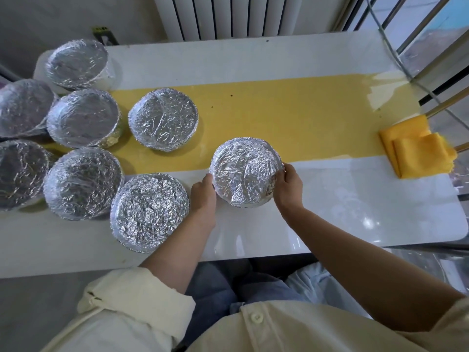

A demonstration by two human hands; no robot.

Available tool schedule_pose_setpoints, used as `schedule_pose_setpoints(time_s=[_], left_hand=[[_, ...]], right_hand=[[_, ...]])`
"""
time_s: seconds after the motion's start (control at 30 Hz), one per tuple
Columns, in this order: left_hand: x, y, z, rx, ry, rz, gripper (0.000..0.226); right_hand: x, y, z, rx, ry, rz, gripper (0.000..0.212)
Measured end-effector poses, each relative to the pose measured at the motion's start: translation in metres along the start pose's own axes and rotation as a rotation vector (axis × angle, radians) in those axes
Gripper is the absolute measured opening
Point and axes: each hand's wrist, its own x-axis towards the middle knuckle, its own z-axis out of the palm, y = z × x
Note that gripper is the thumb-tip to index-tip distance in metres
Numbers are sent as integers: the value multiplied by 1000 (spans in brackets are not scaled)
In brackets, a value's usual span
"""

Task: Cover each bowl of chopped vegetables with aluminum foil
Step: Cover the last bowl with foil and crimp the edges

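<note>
A foil-covered bowl [245, 171] stands near the table's middle, partly on the yellow stripe. My left hand [203, 193] grips its left side with fingers curled under the foil rim. My right hand [288, 184] grips its right side, thumb on the foil edge. Several other foil-covered bowls sit at the left, among them one [149, 212] just left of my left hand, one [163, 119] behind it on the stripe, and one [82, 182] further left. Crinkled foil hides every bowl's contents.
The white table [330, 212] has a yellow stripe [279, 113] across it. A folded yellow cloth [418, 151] lies at the right edge. A radiator [228, 16] stands behind the table, and window frames and a cable run along the right.
</note>
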Motion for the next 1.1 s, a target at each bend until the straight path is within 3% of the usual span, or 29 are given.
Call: schedule_pose_setpoints(time_s=[0.2, 0.33, 0.43, 0.6, 0.8, 1.1], left_hand=[[-21, -26, 5, 225, 54, 46, 54], [-23, -27, 7, 421, 50, 176, 36], [-20, -24, 6, 450, 67, 196, 34], [-17, -26, 5, 327, -18, 161, 50], [-25, -28, 13, 201, -63, 65, 25], [-24, -23, 8, 42, -69, 25, 25]], right_hand=[[-11, 1, 6, -42, 102, 20, 31], [-16, 2, 5, -68, 96, 27, 30], [-18, 2, 3, -70, 77, 33, 30], [-19, 2, 2, -58, 70, 54, 31], [-22, -1, 3, -63, 49, 61, 30], [-23, -1, 4, -59, 21, 64, 30]])
